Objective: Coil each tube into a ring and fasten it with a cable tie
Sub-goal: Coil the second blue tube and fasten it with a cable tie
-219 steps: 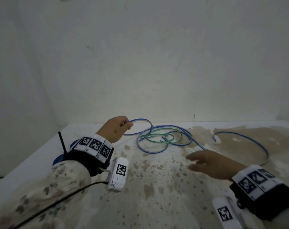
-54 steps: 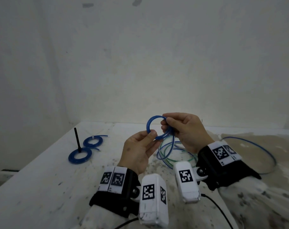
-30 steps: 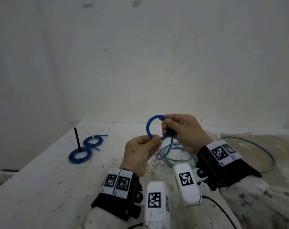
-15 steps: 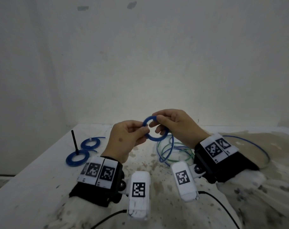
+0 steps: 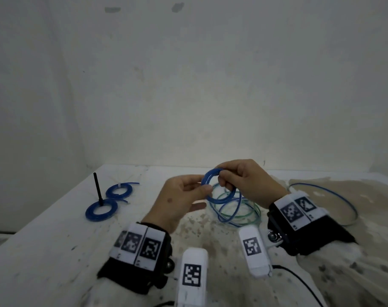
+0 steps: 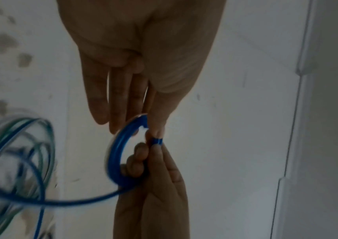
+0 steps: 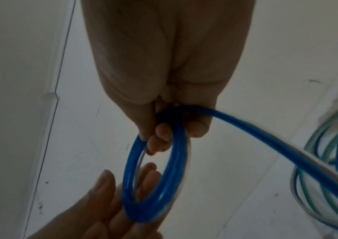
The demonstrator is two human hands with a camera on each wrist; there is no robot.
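Both hands are up above the table (image 5: 44, 251), and between them sits a small ring of blue tube (image 5: 207, 180), a couple of turns wound tight together. The left hand (image 5: 177, 200) pinches the ring's near edge between thumb and fingertips, its other fingers lying fairly straight under the coil. The right hand (image 5: 246, 180) grips the far side, at about two o'clock from the left, thumb on the outside and curled fingers hooked through the loop. In the right wrist view the fingers (image 7: 162, 139) poke through the ring and the tube runs out of the fist toward four o'clock. That free length drops to the loose tangle of blue and green tubing (image 5: 235, 209) lying on the stained tabletop just beyond the hands, at one o'clock. One long blue strand sweeps out in a wide arc to three o'clock. Over at ten o'clock, two finished blue coils (image 5: 101, 210) lie flat side by side, touching. A thin black rod (image 5: 98, 188) stands upright in the nearer one.
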